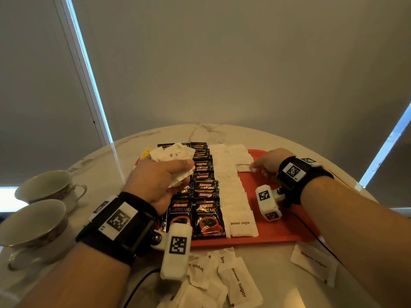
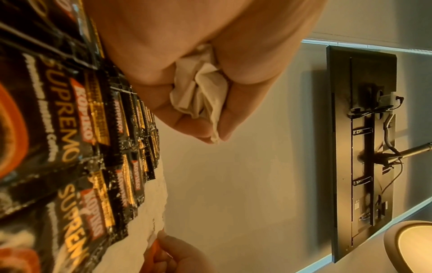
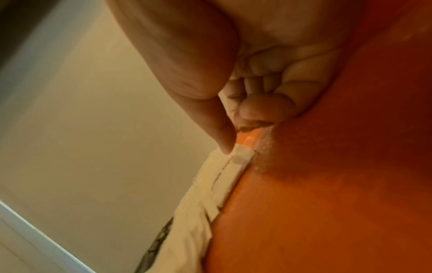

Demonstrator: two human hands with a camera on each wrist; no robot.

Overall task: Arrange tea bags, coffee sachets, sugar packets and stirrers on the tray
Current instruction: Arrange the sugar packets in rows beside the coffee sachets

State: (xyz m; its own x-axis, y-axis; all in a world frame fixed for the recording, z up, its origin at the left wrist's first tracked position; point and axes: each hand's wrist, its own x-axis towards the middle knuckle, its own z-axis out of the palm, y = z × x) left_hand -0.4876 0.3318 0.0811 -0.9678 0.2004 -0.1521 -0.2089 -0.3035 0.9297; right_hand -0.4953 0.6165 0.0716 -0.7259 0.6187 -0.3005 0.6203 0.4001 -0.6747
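Note:
A red tray (image 1: 278, 230) on the marble table carries two rows of black coffee sachets (image 1: 205, 216) and, beside them, overlapping columns of white brown-sugar packets (image 1: 231, 190). My left hand (image 1: 184, 172) hovers over the sachets (image 2: 70, 147) and grips a crumpled bunch of sugar packets (image 1: 173, 153), seen bundled in the fist (image 2: 201, 88). My right hand (image 1: 255, 170) is low on the tray (image 3: 327, 203) and pinches the right edge of one sugar packet (image 1: 243, 166) at the front of the short right column. The thumb tip sits on that packet (image 3: 224, 175).
Several loose sugar packets (image 1: 233, 283) lie on the table in front of the tray, one more (image 1: 313, 262) to the right. Two teacups (image 1: 44, 185) (image 1: 33, 221) stand at the left. Something yellow (image 1: 146, 152) shows behind the left hand. A black cable (image 1: 142, 283) runs near the front edge.

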